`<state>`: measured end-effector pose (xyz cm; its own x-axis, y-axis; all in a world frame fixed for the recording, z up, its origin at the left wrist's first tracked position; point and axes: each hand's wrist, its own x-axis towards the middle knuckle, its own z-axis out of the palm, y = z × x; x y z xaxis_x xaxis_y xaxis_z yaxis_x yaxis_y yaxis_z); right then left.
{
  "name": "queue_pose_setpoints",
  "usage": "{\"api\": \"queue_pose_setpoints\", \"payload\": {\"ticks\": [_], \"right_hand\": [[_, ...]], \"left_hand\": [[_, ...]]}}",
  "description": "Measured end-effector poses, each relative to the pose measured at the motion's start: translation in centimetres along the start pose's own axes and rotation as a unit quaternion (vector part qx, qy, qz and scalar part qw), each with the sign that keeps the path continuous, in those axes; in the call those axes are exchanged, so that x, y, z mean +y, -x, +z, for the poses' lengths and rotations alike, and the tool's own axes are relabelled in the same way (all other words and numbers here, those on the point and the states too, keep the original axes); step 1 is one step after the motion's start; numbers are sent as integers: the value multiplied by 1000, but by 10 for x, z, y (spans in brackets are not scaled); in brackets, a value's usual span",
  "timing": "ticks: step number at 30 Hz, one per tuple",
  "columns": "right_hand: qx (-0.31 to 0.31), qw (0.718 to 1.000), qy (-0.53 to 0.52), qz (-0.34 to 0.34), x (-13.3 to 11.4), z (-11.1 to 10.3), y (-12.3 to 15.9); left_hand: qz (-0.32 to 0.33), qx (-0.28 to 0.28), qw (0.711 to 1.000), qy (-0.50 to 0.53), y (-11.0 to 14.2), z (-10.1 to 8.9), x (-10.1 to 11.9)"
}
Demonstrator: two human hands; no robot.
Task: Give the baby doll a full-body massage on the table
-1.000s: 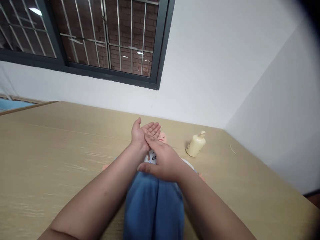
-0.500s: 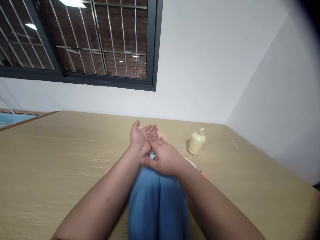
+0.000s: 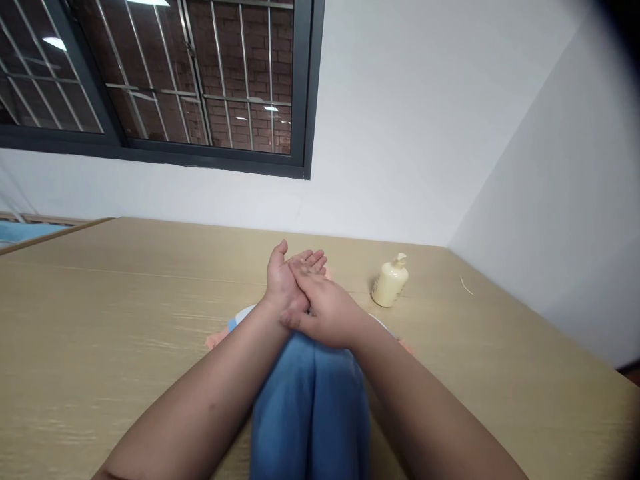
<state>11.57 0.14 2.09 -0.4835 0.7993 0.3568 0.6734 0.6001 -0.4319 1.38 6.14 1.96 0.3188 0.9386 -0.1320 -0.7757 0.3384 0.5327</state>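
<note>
Contact sits at mid-frame: your left hand is open, palm up, and your right hand lies across it, fingers stretched; nothing visibly gripped, can't tell what's between. To do it well, level the left palm, lay the right fingers flat, press light and even, cover thumb base and fingertips too. Nearest things are the blue cloth at bottom centre and a white-and-peach item, mostly hidden, poking out left and right of centre; can't tell if you touch either. Pump bottle stands right of centre, well apart, so don't swing wide
</note>
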Motion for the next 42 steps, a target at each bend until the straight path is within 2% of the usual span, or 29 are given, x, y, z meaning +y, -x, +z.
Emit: {"api": "queue_pose_setpoints", "payload": {"ticks": [5,10,14,18,24,29,33,36,38,42], "right_hand": [[4,998,34,58,2,3,-1],[-14,1000,8,25,-19,-2,7],[-16,999,-39,-5,-28,-3,11],[-5,999,-38,-17,-17,3,6],[12,998,41,49,-4,5,-2],[-23,994,72,77,-15,-16,9],[-10,995,69,66,-28,-43,22],[-5,999,46,29,-38,-53,32],[-21,999,32,-2,-44,-49,42],[-121,989,-15,-78,-48,-26,66]], "left_hand": [[14,23,999,-30,1,1,9],[63,15,998,-24,-11,-13,27],[59,-14,998,-9,-15,-18,25],[30,-38,999,-5,-4,-8,13],[-5,10,1000,2,10,8,4],[41,35,996,-76,2,5,7],[82,27,986,-140,-4,0,5],[139,27,967,-214,-6,-10,1],[185,33,932,-309,-7,-23,0],[219,37,884,-412,-3,-54,4]]}}
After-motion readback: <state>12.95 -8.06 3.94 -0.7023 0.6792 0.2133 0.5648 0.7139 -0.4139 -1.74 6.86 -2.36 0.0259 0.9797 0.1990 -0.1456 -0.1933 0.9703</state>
